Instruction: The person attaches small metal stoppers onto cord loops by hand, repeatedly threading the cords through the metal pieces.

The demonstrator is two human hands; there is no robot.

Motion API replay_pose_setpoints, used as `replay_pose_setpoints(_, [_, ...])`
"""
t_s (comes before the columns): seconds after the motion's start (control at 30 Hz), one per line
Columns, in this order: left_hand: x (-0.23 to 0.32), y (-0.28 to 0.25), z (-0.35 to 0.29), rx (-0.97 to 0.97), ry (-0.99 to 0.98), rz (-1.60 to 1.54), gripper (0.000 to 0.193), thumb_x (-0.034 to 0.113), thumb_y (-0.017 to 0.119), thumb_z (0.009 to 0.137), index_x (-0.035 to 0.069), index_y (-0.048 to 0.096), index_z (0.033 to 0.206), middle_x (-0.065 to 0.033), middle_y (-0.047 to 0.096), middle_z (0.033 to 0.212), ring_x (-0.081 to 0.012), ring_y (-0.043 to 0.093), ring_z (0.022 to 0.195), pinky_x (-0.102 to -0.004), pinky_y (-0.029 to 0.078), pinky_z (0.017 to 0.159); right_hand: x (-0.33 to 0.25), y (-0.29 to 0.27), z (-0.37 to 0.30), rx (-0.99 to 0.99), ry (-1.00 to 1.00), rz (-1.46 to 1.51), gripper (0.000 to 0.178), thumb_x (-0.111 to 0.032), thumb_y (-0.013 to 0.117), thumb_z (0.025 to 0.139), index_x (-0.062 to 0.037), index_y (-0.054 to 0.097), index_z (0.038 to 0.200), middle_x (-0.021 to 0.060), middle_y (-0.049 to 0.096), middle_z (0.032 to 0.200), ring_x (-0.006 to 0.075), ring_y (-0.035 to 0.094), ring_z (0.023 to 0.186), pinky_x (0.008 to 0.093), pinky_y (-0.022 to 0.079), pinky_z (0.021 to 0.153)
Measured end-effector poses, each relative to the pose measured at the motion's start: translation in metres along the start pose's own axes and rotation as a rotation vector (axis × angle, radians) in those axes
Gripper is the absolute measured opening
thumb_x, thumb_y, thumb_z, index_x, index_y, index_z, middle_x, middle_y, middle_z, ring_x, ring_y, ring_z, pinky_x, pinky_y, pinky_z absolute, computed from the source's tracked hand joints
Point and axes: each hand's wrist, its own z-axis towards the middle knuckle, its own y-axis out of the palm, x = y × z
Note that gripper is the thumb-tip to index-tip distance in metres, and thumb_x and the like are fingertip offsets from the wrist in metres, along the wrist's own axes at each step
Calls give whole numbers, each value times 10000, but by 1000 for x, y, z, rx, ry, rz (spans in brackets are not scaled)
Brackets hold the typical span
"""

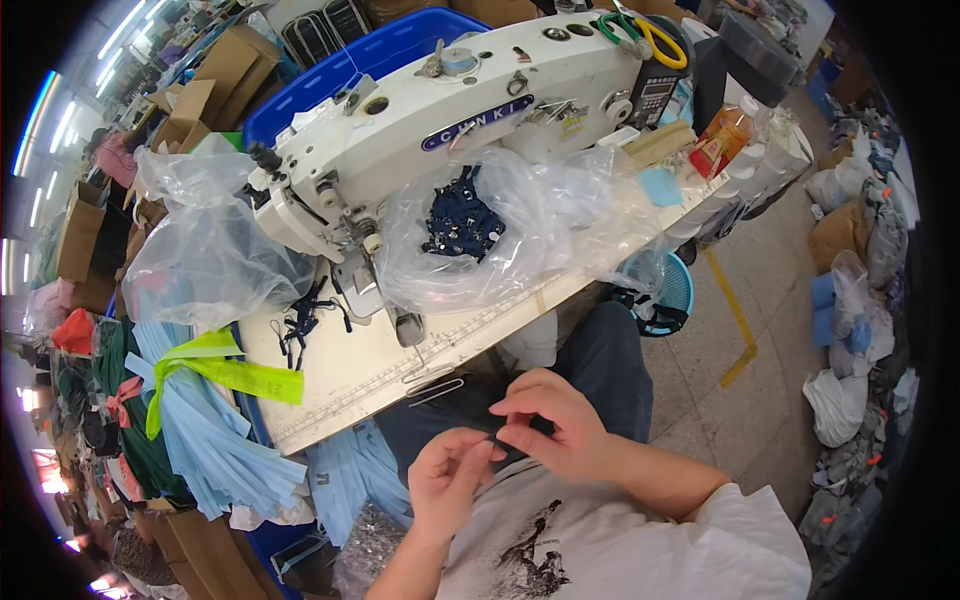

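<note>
A small dark piece between two hands

The left hand (445,478) had its grip closed, thumb against finger, on a small dark piece (494,441) in front of the shirt, off the near edge of the counter (310,385). The right hand (558,422) was bent close beside it; whether its grip held anything could not be told. Holding so near the body probably kept something that tiny steady.

A crumpled clear bag (555,205) lay open before the white sewing machine (575,82), likely to leave its heap of navy pieces (463,217) within reach; the heap showed bright, hard-looking glints. More loose navy pieces (303,322), thin and strap-like, lay near the needle end. Flat, soft light-blue strips (215,430) hung in a bundle at the left, perhaps draped to stay together, with a smooth neon-yellow strip (240,372) across them
</note>
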Motion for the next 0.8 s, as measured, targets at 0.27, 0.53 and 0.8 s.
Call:
replay_pose_setpoints(0.27, [-2,-6,8,45,315,469,271,-55,729,763,-10,636,1013,-96,680,880,-117,612,671,-219,487,587,-7,-1,2,-78,221,3,87,-89,622,892,-13,615,935,79,598,818,195,588,677,289,467,586])
replay_pose_setpoints(0.53, [9,1,7,81,553,779,286,-96,752,697,-22,642,949,-113,654,879,-125,574,666,-236,466,593,-10,0,5,-121,143,-116,85,-92,621,890,-18,603,928,80,574,784,183,541,608,291,436,533])
replay_pose_setpoints(0.8, [8,-1,2,51,203,235,237,-136,709,733,-42,643,941,-105,641,921,-111,574,735,-223,461,657,-16,-5,6,-150,221,-38,104,-104,615,903,-12,603,951,84,591,805,174,566,642,281,448,559])
